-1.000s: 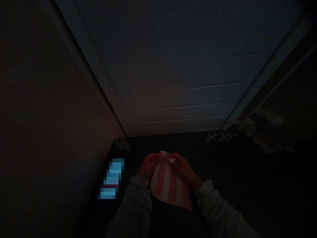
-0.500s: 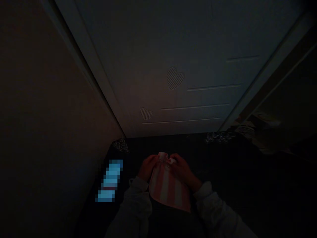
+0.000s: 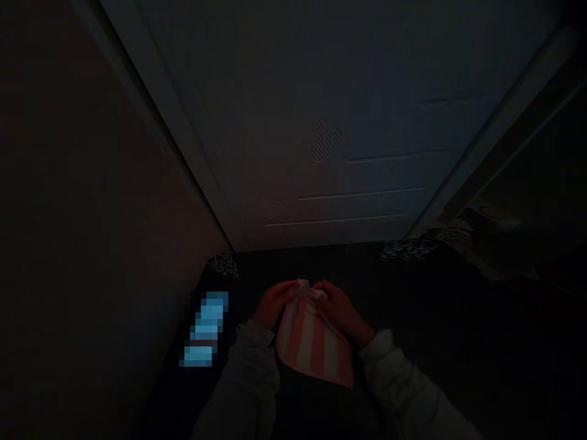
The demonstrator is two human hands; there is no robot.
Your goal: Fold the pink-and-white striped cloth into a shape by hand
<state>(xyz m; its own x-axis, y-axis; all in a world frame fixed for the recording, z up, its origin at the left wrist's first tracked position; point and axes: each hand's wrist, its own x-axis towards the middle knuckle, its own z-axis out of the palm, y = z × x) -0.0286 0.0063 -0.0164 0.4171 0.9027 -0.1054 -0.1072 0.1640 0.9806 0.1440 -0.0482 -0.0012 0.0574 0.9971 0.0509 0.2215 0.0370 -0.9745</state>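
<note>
A pink-and-white striped cloth (image 3: pixel 316 345) hangs down from between my two hands over a dark surface. Its upper edge is bunched and gathered. My left hand (image 3: pixel 274 302) pinches the gathered top at the left side. On the right side, my right hand (image 3: pixel 340 310) has its fingers closed on the same bunched edge. Both hands are close together, with pale sleeves at the wrists. The scene is very dark, so fine detail at the fingertips cannot be made out.
A lit, pixelated phone-like screen (image 3: pixel 206 330) lies left of my hands. Small clusters of metal rings (image 3: pixel 223 265) sit at the far left corner, with more rings (image 3: pixel 406 249) at the far right. Behind stands a pale door panel (image 3: pixel 284 153) with embossed hearts. Indistinct items (image 3: pixel 486 238) lie at the right.
The picture has grown darker. My fingers have shifted slightly at the cloth's gathered top, while the cloth stays in nearly the same place.
</note>
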